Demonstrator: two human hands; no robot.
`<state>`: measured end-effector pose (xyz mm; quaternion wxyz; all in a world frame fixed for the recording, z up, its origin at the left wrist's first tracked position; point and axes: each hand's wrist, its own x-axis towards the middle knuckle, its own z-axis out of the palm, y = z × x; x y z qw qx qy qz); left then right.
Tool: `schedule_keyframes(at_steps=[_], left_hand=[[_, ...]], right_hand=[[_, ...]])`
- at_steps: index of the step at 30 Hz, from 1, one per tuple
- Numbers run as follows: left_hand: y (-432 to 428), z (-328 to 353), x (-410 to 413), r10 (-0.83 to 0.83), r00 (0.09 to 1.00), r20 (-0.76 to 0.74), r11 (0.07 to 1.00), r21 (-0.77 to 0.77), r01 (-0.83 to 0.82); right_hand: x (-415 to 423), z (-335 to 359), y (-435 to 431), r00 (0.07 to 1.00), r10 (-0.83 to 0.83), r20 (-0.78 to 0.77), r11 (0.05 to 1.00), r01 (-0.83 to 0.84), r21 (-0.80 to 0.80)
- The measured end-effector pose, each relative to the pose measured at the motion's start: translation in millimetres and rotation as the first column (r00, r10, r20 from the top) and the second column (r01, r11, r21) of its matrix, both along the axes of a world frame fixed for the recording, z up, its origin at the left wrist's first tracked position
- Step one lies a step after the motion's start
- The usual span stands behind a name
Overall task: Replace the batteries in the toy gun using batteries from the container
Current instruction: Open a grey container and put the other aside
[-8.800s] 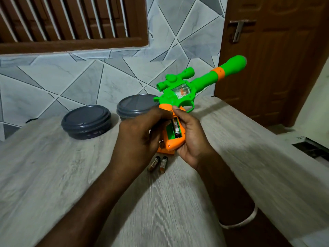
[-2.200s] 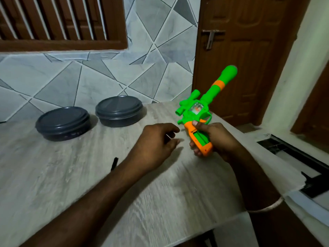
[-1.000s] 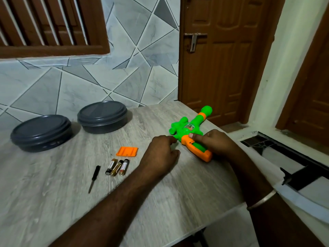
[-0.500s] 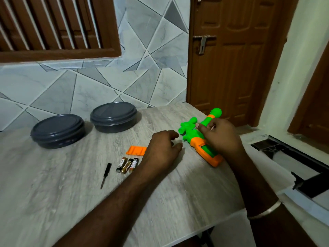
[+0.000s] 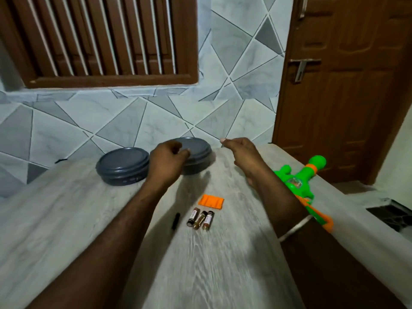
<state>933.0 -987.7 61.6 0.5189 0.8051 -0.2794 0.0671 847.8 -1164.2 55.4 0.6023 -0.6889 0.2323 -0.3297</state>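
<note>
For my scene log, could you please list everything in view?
Containers: two, dark grey, lidded, at the table's far edge.
Toy gun: one, green and orange, at the table's right edge.
Battery cover: one, orange, mid-table.
Batteries: three, dark, side by side, nearer than the cover.
Screwdriver: one, black, left of the batteries.
Table: one, pale wood grain.
Hands: two; left hand over the lid of the right container, right hand raised beside it, holding nothing.
</note>
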Motion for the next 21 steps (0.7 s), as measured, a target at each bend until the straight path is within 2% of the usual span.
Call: schedule_keyframes(at_steps=[9, 15, 21], left_hand=[[-13.6, -20.2, 60.7, 0.007, 0.95, -0.311, 0.997, -0.075, -0.032], [-25.9, -38.1, 88.2, 0.033, 0.93, -0.367, 0.996, -0.067, -0.062], [-34.7, -44.6, 96.4, 0.075, 0.916, -0.394, 0.99, -0.084, -0.118]], right_hand=[[107.6, -58.0, -39.7, 0.988, 0.106, -0.117, 0.982, -0.085, 0.17], [145.9, -68.2, -52.1, 0.99, 0.099, -0.098, 0.972, -0.075, 0.221], [139.8, -50.2, -22.3, 0.987, 0.097, -0.125, 0.974, -0.068, 0.218]])
